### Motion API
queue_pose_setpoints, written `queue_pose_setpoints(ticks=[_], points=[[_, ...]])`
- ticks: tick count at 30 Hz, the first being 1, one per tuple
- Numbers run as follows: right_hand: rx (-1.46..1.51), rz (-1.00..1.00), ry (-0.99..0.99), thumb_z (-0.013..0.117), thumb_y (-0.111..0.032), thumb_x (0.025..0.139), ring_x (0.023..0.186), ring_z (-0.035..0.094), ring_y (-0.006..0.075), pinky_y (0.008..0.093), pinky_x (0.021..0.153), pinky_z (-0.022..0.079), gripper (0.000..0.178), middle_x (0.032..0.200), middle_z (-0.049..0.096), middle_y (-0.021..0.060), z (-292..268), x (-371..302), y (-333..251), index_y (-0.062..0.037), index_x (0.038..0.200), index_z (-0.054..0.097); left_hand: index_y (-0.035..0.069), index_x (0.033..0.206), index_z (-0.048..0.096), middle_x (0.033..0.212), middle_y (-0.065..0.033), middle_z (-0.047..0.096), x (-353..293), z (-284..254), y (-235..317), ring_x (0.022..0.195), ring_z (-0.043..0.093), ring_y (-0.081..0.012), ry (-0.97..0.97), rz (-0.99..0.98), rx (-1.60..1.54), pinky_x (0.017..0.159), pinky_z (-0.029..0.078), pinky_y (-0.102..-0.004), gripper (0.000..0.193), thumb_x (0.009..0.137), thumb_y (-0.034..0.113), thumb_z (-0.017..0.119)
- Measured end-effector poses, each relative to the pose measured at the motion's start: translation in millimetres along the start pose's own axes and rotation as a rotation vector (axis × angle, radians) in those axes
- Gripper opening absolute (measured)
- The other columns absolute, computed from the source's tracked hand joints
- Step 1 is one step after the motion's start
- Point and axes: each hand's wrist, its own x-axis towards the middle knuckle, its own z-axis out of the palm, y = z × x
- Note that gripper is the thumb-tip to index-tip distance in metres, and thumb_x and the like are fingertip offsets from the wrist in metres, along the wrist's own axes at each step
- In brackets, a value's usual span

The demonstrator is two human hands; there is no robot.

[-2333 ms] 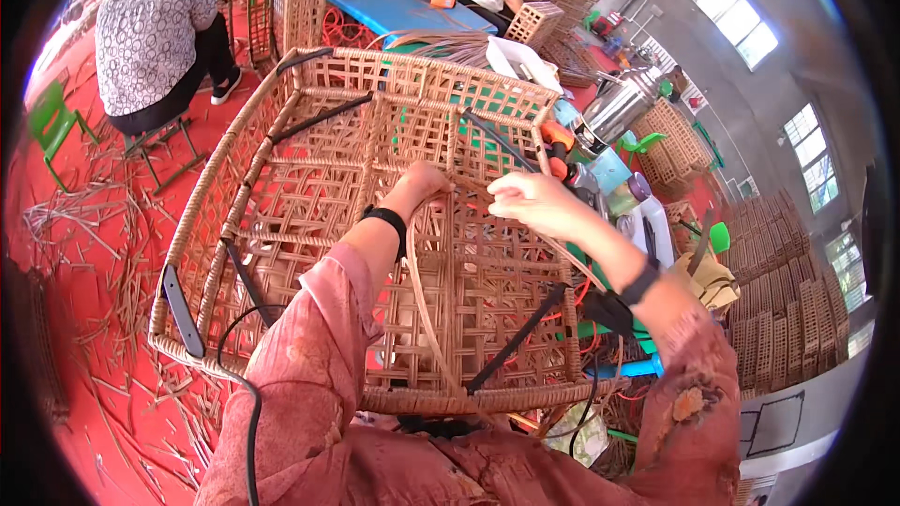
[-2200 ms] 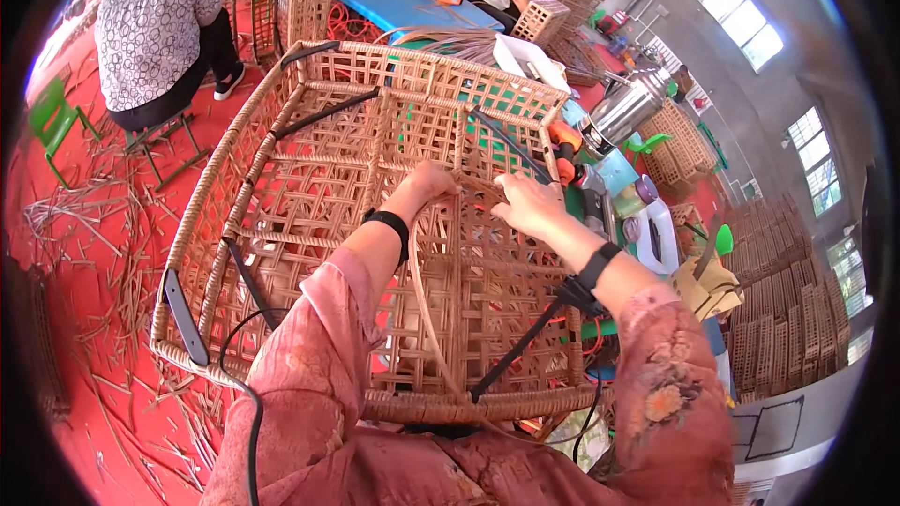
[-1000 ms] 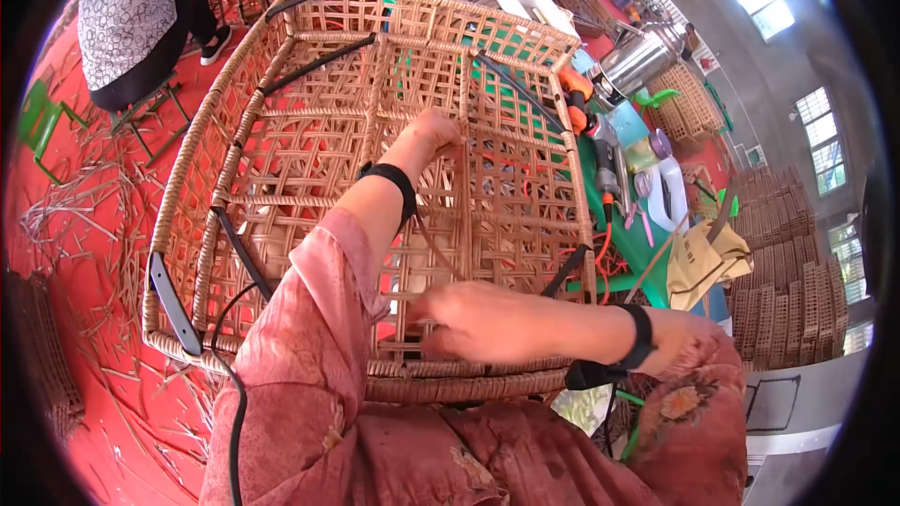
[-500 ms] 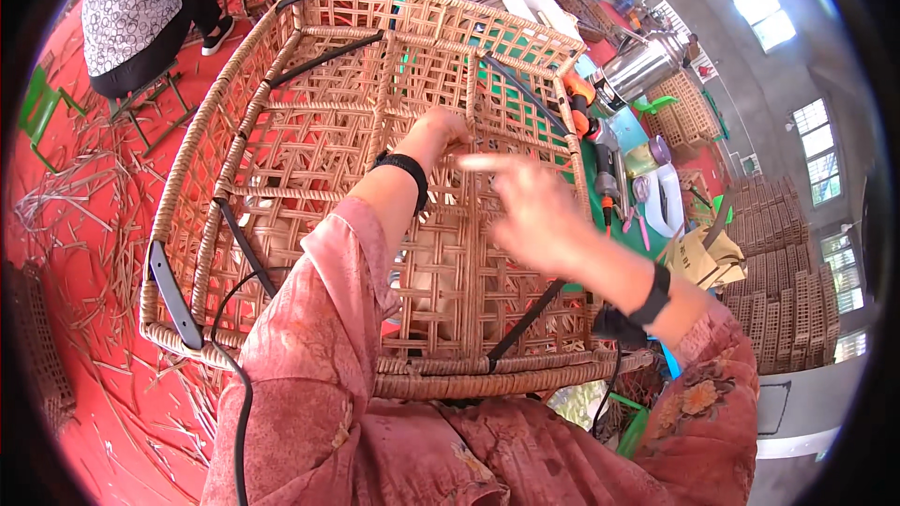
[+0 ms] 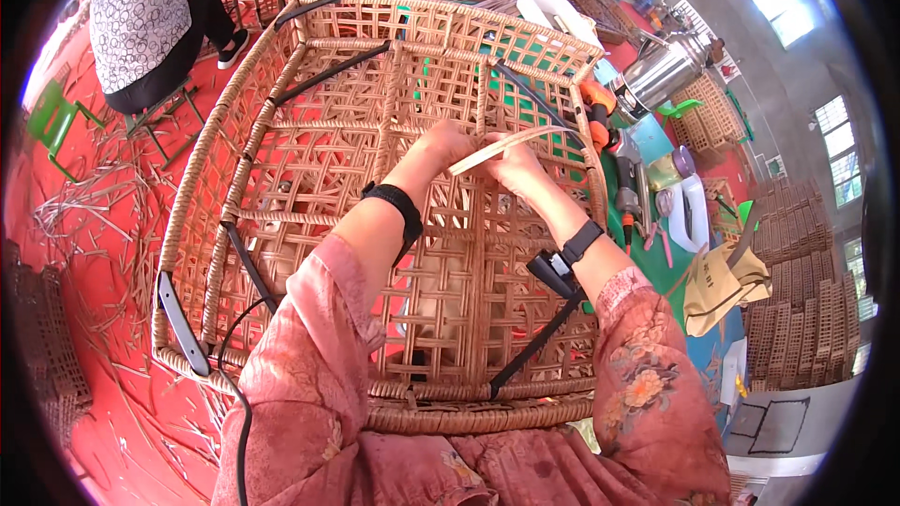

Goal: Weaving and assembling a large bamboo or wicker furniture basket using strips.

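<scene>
Brown wicker, open weave: one broad basket (image 5: 483, 417), roughly rectangular, its rim tightly wound, lying before us with flat black straps (image 5: 534, 345) slanting across its corners. Pale strip (image 5: 511, 141), flat, smooth and gently curved, above the basket's middle: our right hand (image 5: 517, 169) has its fingers pinched around it. Our left hand (image 5: 442, 143), just beside, curls its fingers downward; we cannot tell what they grip. To the right we list a green table (image 5: 660, 267) bearing a grey-and-orange power tool (image 5: 626, 186); near it, a creased tan bag (image 5: 727, 288). Floor (image 5: 117, 295): red, strewn with thin, dry strands (image 5: 80, 209).
</scene>
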Motion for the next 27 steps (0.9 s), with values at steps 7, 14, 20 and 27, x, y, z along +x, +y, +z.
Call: queue_pose_setpoints(ticks=[7, 14, 20, 27], points=[[0.330, 0.157, -0.121, 0.072, -0.008, 0.073, 0.063, 0.060, 0.0130, 0.0291, 0.050, 0.050, 0.032, 0.064, 0.059, 0.0035, -4.8, -4.4, -16.6, 0.0046, 0.100, 0.060, 0.002, 0.070, 0.069, 0.061, -0.0078, 0.063, 7.6, -22.0, 29.5, 0.051, 0.059, -0.0146, -0.117, 0.241, 0.573, 0.049, 0.048, -0.0282, 0.019, 0.075, 0.020, 0.068], [0.574, 0.318, -0.105, 0.073, -0.007, 0.072, 0.065, 0.061, 0.0130, 0.0263, 0.054, 0.051, 0.046, 0.078, 0.063, 0.0060, -15.5, -8.9, -14.8, 0.0067, 0.113, 0.056, 0.001, 0.066, 0.066, 0.056, -0.0044, 0.060, 12.9, -30.7, 22.7, 0.048, 0.055, -0.0128, -0.078, 0.194, 0.283, 0.046, 0.045, -0.0280, 0.021, 0.077, 0.019, 0.067], [0.641, 0.430, -0.131, 0.069, -0.008, 0.078, 0.066, 0.061, 0.0132, 0.0273, 0.059, 0.053, 0.040, 0.083, 0.064, 0.0034, -20.9, -13.1, -28.6, -0.0003, 0.114, 0.054, -0.001, 0.071, 0.069, 0.057, -0.0079, 0.063, -4.3, -7.2, 13.7, 0.051, 0.062, -0.0145, 0.237, 0.138, 0.528, 0.048, 0.049, -0.0295, 0.019, 0.077, 0.018, 0.069], [0.871, 0.472, -0.208, 0.058, -0.002, 0.084, 0.063, 0.063, 0.0161, 0.0284, 0.057, 0.056, 0.022, 0.083, 0.064, 0.0072, -26.3, -6.3, -20.0, -0.0027, 0.106, 0.055, 0.004, 0.079, 0.071, 0.066, -0.0074, 0.069, -16.7, -5.7, 21.7, 0.062, 0.067, -0.0159, 0.161, -0.175, 0.207, 0.063, 0.054, -0.0295, 0.023, 0.072, 0.026, 0.073]])
